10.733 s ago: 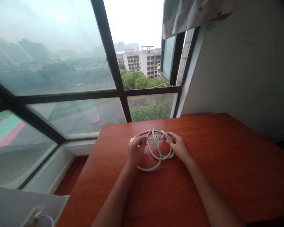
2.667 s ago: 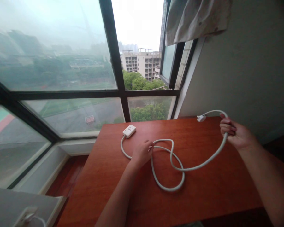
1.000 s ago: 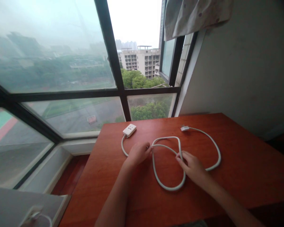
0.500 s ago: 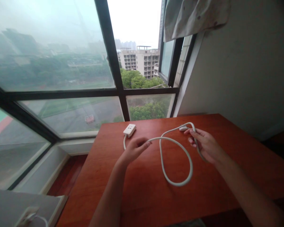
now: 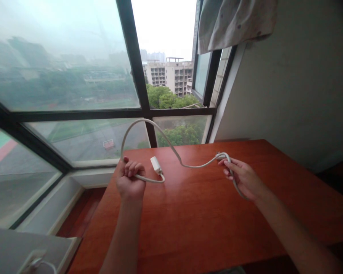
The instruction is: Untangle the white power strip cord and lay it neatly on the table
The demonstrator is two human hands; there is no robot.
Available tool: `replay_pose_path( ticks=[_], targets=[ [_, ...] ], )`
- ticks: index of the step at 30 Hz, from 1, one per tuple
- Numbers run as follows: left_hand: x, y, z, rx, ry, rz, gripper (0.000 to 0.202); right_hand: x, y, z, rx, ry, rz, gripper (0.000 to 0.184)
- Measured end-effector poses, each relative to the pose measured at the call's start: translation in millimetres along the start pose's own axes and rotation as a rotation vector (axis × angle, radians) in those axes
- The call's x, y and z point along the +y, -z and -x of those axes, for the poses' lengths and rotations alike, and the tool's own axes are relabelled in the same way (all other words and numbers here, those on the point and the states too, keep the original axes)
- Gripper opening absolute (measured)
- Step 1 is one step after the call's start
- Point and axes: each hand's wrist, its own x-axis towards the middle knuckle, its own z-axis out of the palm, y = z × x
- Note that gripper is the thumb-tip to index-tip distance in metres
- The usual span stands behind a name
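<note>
A white extension cord (image 5: 171, 144) runs between my two hands above a reddish-brown table. My left hand (image 5: 131, 179) is turned palm up with its fingers curled round the cord, which arches up from it and dips toward the right. The cord's white socket block (image 5: 156, 165) is tilted just right of my left hand, joined by a short length of cord. My right hand (image 5: 242, 177) pinches the cord at the other side, where it bends in a tight curve. Behind those fingers the white plug (image 5: 221, 156) shows in part.
The wooden table (image 5: 194, 220) reaches to the window frame (image 5: 144, 91), whose right pane stands open. A curtain (image 5: 237, 24) hangs at the upper right beside a wall (image 5: 297, 83). A wall outlet (image 5: 36, 262) with a plugged-in white cable is at lower left.
My left hand has moved left and turned palm up, drawing the cord out of its low loop into a raised arch. The socket block has turned. My right hand has hardly moved.
</note>
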Motion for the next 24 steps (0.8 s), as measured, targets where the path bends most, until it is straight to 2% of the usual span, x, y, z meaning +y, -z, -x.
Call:
replay_pose_path(
  ticks=[5,10,13,15,17,20,22,24],
  targets=[
    [23.0,25.0,3.4,0.265,0.001,-0.096,0.031,1.6,-6.0,-0.8,-0.004,0.011,-0.022,0.026],
    [37.7,45.4,6.8,0.499,0.018,-0.355,0.028,3.6,-7.2,-1.7,0.009,0.011,-0.013,0.029],
    [43.3,59.5,5.7,0.598,0.046,-0.680,0.017,5.1,-8.8,-1.7,0.000,0.028,0.028,0.031],
    [49.4,70.7,4.1,0.622,0.067,-1.019,0.007,5.6,-9.2,-1.6,-0.009,0.039,0.120,0.031],
    [57.6,81.6,2.3,0.593,0.086,-1.452,0.012,4.5,-8.7,-0.7,-0.032,0.064,0.313,0.031],
    [67.2,91.2,1.3,0.453,0.131,-2.109,0.023,-1.1,-8.2,3.9,-0.048,0.159,0.840,0.030],
    [67.5,90.2,2.9,0.353,0.219,-2.421,0.032,-6.8,-9.5,9.5,0.046,0.209,1.250,0.029],
    [62.5,84.1,6.4,0.307,0.352,-2.611,0.040,-13.0,-12.4,15.4,0.202,0.225,1.565,0.030]
  ],
)
